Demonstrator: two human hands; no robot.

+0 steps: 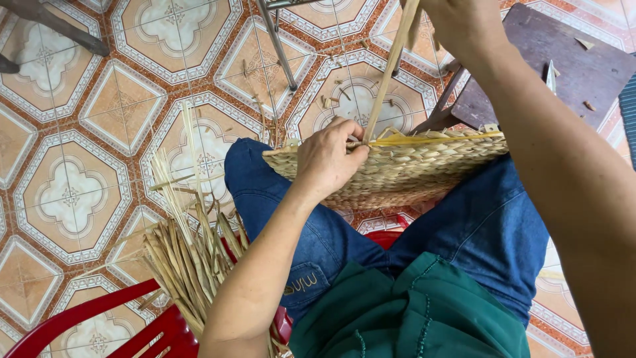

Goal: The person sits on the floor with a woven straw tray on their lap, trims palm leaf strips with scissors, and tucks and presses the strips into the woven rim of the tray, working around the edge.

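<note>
A flat woven straw basket (411,169) lies across my knees, its rim edged with a yellow strip (450,138). My left hand (328,159) grips the basket's rim at its left part, fingers curled over the edge. My right hand (457,23), at the top of the view, pinches a long pale straw strand (387,79). The strand runs taut from the rim up to those fingers. I wear blue jeans (483,225) and a green top (411,311).
A bundle of loose dried straw (185,252) rests on a red plastic chair (152,331) at my left. A dark wooden stool (563,59) stands at the right. Metal chair legs (278,46) and straw scraps sit on the patterned tile floor (79,166).
</note>
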